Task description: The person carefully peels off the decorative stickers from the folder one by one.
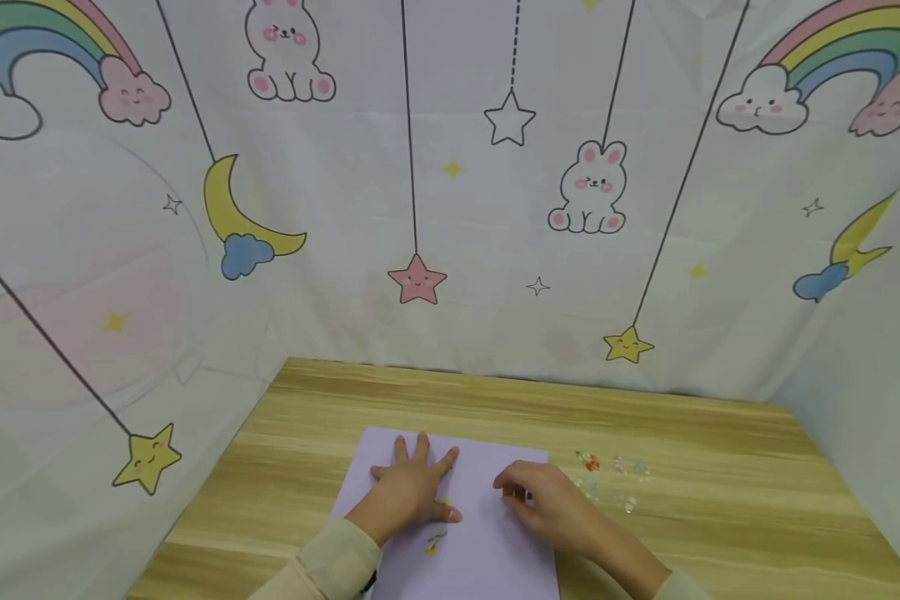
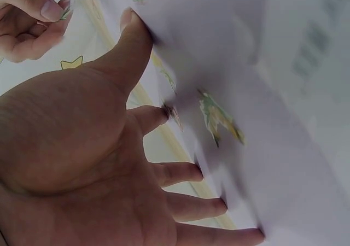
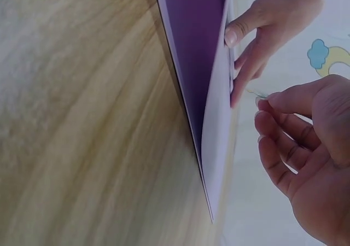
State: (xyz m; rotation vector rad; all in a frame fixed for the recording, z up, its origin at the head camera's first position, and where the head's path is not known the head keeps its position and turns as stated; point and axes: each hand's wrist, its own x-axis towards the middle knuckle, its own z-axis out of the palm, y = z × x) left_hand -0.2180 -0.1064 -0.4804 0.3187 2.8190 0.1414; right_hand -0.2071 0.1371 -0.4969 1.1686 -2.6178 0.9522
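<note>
My left hand point(image 1: 412, 487) lies with fingers spread and fingertips pressed on a lavender paper folder point(image 1: 495, 558). Near its thumb, a small yellow flower sticker point(image 1: 432, 546) sits on the paper. In the left wrist view, several flower stickers point(image 2: 219, 117) show on the page beside and beyond the fingers. Above the folder's right half, my right hand point(image 1: 543, 504) pinches a tiny clear sticker with a green sprig point(image 2: 66, 11) between thumb and index finger. The right wrist view shows that sticker point(image 3: 260, 95) at the fingertips, with the folder's layers point(image 3: 216, 120) slightly parted.
Right of the folder, several small flower stickers lie on the wood-grain table point(image 1: 720, 500), among them a red one point(image 1: 589, 461) and a pale one point(image 1: 630, 503). A white printed curtain point(image 1: 465, 333) closes off the back and both sides.
</note>
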